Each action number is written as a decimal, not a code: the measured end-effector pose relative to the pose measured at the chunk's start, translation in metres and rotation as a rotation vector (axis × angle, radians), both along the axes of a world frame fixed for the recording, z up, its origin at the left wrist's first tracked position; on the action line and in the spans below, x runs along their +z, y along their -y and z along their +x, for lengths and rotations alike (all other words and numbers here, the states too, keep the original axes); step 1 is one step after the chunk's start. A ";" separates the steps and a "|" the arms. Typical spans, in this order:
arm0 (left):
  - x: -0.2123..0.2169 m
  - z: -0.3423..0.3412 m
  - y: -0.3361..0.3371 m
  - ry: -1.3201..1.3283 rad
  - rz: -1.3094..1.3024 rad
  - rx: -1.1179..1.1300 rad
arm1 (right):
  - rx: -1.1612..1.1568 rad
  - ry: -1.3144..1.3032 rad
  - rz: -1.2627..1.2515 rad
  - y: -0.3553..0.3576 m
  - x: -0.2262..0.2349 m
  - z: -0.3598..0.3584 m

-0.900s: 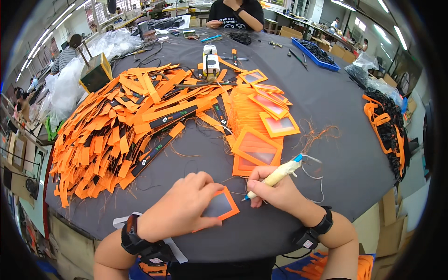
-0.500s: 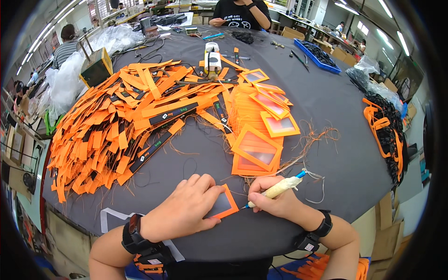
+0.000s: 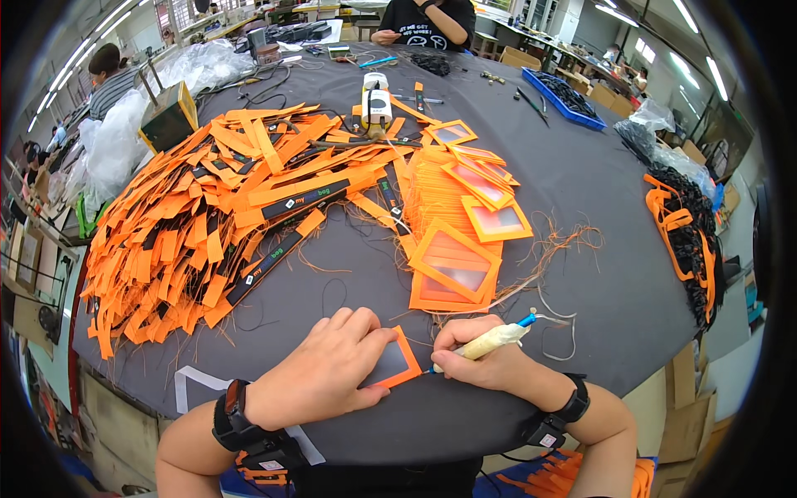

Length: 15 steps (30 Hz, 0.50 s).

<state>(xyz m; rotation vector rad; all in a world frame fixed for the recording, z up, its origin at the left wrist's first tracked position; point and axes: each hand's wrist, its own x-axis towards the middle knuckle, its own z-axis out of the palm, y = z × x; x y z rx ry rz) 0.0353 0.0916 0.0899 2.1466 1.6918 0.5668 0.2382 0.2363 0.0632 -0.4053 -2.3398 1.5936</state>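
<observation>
My left hand [image 3: 325, 375] lies flat on a small orange frame with a clear window [image 3: 393, 363], pressing it onto the dark grey table [image 3: 581, 191]. My right hand [image 3: 481, 358] grips a pen-like tool [image 3: 486, 341] with a cream wrapped handle and a blue end. Its tip points left at the frame's right edge. A stack of the same orange window frames [image 3: 457, 261] lies just beyond my hands, with loose orange threads [image 3: 556, 249] beside it.
A wide heap of orange straps and black labelled strips [image 3: 224, 207] covers the table's left half. A white device [image 3: 377, 101] and a yellow box [image 3: 168, 117] stand farther back. A blue tray [image 3: 564, 95] and black-orange straps [image 3: 685, 236] lie right. Other people sit at the far side.
My right hand has lowered the tool from a raised tilt until its tip meets the frame's right edge. My left hand stays on the frame.
</observation>
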 end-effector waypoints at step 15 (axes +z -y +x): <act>0.000 -0.001 0.000 0.006 0.010 -0.006 | -0.026 -0.010 -0.043 0.000 -0.002 0.000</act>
